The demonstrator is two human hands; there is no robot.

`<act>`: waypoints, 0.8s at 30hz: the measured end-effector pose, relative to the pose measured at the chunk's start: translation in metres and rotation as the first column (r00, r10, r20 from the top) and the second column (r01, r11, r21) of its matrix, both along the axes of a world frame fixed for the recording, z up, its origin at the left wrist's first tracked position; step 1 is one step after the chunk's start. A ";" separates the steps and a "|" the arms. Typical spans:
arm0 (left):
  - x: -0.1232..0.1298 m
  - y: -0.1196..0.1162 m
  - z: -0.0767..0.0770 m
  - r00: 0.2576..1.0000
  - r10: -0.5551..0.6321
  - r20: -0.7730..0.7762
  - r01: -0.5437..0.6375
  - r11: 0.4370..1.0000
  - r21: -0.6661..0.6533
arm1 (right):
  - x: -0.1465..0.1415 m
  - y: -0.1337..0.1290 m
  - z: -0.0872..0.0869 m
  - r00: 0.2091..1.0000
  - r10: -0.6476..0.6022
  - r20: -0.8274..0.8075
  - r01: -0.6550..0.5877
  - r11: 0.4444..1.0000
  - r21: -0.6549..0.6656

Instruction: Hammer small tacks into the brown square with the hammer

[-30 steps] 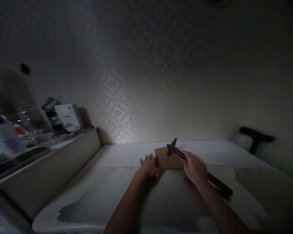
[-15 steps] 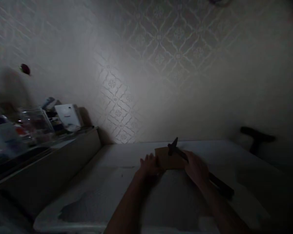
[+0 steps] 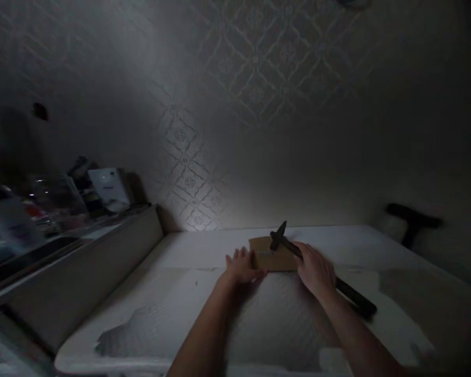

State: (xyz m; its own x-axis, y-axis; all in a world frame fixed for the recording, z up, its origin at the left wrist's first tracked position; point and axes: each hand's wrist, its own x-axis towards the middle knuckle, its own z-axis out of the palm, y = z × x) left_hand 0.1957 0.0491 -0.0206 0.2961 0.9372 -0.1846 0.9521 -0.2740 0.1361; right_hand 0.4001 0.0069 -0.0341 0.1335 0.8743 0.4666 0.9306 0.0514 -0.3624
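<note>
My right hand point(image 3: 316, 267) is closed around the dark handle of a hammer point(image 3: 284, 242), between its head and the butt. The head hangs over or against a small brown board point(image 3: 280, 262); contact I cannot tell. A short row of small pale marks or pieces shows on the board, too small to name. At the board's left edge, my left hand point(image 3: 241, 266) lies on the table with fingers spread, its thumb along the near edge.
The white table point(image 3: 172, 298) has worn grey patches and meets a patterned wall point(image 3: 255, 131). To the left, a raised shelf point(image 3: 141, 217) carries a white box point(image 3: 109, 186) and clutter. A dark T-shaped object point(image 3: 412, 220) stands past the table's right side.
The table, hands and board look brighter now, while the wall is darker. Pale marks have become visible on the board. Both hands and the hammer are almost where they were.
</note>
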 end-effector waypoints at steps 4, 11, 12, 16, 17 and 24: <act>0.000 0.000 -0.001 1.000 -0.004 0.007 0.004 1.000 0.008 | -0.001 -0.001 0.001 1.000 0.006 0.000 -0.006 1.000 -0.012; 0.000 0.002 -0.003 1.000 0.012 0.013 -0.012 1.000 0.002 | -0.001 -0.001 0.002 1.000 0.004 -0.003 -0.004 1.000 -0.010; 0.000 0.002 -0.003 1.000 0.013 0.014 -0.013 1.000 0.004 | -0.001 -0.001 0.001 1.000 0.003 -0.001 -0.003 1.000 -0.005; -0.002 0.003 -0.005 0.999 -0.004 0.034 0.003 1.000 0.013 | -0.002 -0.001 0.002 1.000 0.001 0.013 -0.001 1.000 -0.003; -0.002 0.004 -0.006 0.999 -0.006 0.040 0.005 1.000 0.016 | -0.002 -0.001 0.002 1.000 0.003 0.015 -0.002 1.000 -0.009; -0.002 0.002 -0.004 1.000 0.001 0.027 -0.001 1.000 0.010 | -0.003 -0.001 0.002 1.000 0.011 0.006 -0.011 1.000 0.006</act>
